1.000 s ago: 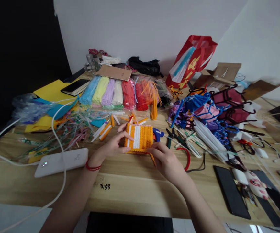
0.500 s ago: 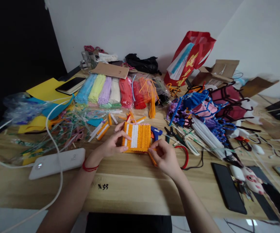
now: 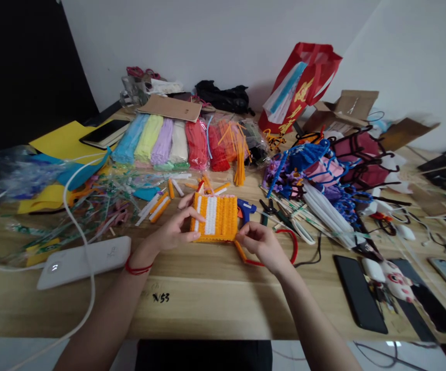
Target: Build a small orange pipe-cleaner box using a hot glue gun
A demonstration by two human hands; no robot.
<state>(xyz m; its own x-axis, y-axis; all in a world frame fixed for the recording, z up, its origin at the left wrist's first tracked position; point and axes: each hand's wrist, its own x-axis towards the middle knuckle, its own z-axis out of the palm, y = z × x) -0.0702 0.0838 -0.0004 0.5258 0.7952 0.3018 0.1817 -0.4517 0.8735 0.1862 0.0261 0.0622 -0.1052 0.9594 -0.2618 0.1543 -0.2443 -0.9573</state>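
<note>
My left hand [image 3: 176,226] grips the left side of a small orange-and-white block [image 3: 217,219] of fuzzy pipe cleaners, its fingers and thumb over the front edge. White stripes run down its left half; the rest is orange. At the block's lower right corner, my right hand [image 3: 259,242] has thumb and fingers pinched together; what lies between them is too small to make out. Just below those fingertips an orange strip [image 3: 240,251] shows against the wood. A blue glue gun [image 3: 247,208] lies behind the right hand, and a red cord [image 3: 294,247] curves around beside it.
Short orange and white pieces [image 3: 159,207] lie behind the left hand. Bundles of coloured pipe cleaners [image 3: 162,143] line the back. Pliers [image 3: 271,210] and a pile of blue pipe-cleaner work [image 3: 311,162] are to the right. A white power bank [image 3: 87,262] with its cable sits left.
The whole view has shifted slightly. My right fingertips are a little off the block's corner, and more of the red cord shows under them. My left hand keeps its grip.
</note>
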